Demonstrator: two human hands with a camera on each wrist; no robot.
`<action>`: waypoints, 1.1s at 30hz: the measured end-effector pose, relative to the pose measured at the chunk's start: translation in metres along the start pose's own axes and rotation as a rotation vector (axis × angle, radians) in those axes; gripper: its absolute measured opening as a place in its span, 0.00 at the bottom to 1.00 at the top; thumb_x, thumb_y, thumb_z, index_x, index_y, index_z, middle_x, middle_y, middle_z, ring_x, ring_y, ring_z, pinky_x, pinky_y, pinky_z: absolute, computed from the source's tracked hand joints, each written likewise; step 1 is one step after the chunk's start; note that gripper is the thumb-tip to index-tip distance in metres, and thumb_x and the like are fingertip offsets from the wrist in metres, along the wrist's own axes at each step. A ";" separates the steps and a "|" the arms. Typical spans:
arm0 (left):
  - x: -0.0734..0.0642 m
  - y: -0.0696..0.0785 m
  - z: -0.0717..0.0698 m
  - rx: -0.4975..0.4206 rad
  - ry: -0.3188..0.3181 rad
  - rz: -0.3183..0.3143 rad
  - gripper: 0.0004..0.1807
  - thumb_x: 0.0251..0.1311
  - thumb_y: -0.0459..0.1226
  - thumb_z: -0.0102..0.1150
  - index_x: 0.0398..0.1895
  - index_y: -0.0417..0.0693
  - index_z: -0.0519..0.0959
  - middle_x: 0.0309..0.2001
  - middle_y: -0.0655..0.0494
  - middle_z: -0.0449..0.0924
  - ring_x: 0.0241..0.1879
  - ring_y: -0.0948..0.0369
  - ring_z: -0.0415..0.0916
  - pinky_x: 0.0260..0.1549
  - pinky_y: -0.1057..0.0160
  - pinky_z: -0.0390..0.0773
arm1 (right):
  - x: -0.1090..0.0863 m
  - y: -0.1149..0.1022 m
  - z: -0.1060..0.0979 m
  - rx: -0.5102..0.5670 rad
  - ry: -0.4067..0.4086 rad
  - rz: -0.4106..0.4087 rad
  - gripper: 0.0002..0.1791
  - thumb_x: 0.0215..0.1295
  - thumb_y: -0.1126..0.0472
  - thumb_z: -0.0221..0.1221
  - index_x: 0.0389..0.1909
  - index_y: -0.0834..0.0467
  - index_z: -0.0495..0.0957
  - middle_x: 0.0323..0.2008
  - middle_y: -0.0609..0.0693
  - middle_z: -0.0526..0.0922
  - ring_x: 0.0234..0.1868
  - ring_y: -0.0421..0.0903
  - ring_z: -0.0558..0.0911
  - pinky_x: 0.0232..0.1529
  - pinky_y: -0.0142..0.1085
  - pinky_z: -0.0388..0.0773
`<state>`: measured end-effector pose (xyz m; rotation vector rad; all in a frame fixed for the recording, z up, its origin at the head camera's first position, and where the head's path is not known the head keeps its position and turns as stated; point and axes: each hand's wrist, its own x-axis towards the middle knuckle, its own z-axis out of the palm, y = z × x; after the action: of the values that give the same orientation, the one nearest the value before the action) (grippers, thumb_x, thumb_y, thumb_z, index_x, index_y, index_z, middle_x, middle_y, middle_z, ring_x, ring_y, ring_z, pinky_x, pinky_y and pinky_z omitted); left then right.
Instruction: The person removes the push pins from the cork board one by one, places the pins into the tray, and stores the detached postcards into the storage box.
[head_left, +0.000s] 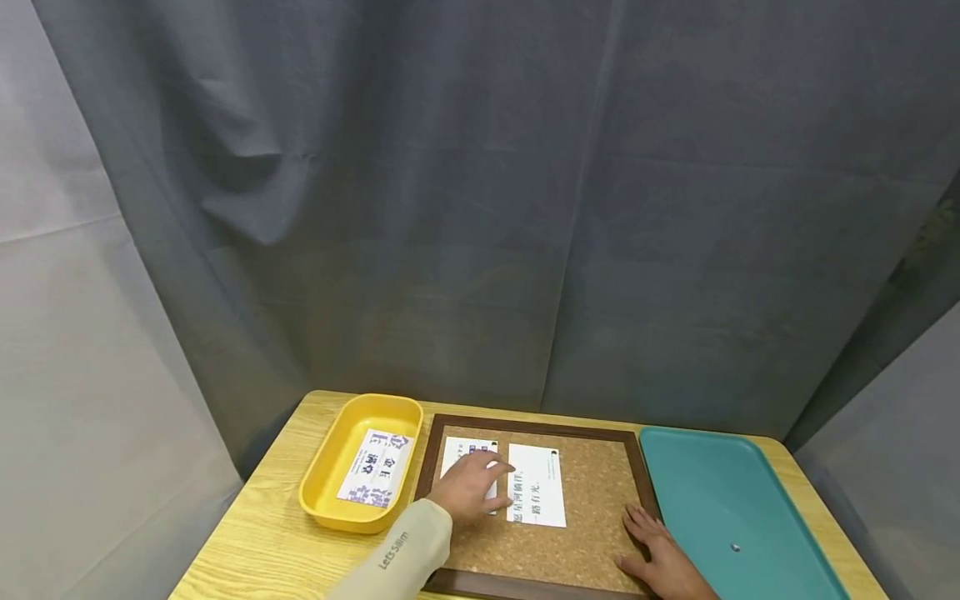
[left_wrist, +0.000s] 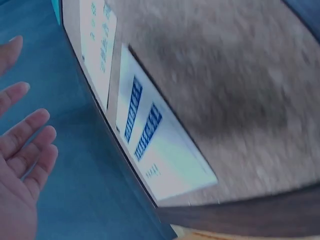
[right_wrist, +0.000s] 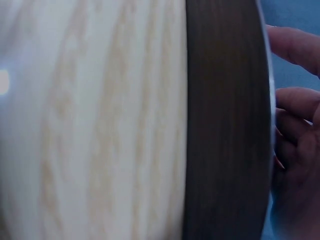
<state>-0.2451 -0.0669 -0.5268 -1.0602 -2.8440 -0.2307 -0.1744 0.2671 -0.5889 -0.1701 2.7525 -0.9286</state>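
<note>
My left grip, fingers apart, is over the nearer left card, its long axis running toward the desk's far edge. My right grip, fingers spread, rests rightward on the corkboard.

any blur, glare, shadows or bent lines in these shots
Right wrist: tabletop grain blurred, a bright glare spot at the left edge, the dark frame bowing outward at its right edge; left wrist: a soft dark shadow on the grainy cork, bluish tint overall; head: clearer, with shadowed folds in the grey curtain.
</note>
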 end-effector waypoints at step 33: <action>-0.005 0.022 0.063 0.115 -0.132 0.204 0.30 0.67 0.57 0.48 0.67 0.54 0.70 0.69 0.54 0.64 0.68 0.58 0.62 0.63 0.63 0.66 | 0.002 0.000 0.000 0.034 0.028 0.030 0.42 0.58 0.48 0.66 0.63 0.73 0.66 0.68 0.71 0.59 0.69 0.73 0.52 0.62 0.66 0.56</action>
<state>-0.2288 -0.0427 -0.5870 -1.3750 -2.7923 0.0194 -0.1766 0.2664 -0.5895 -0.1102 2.7548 -0.9766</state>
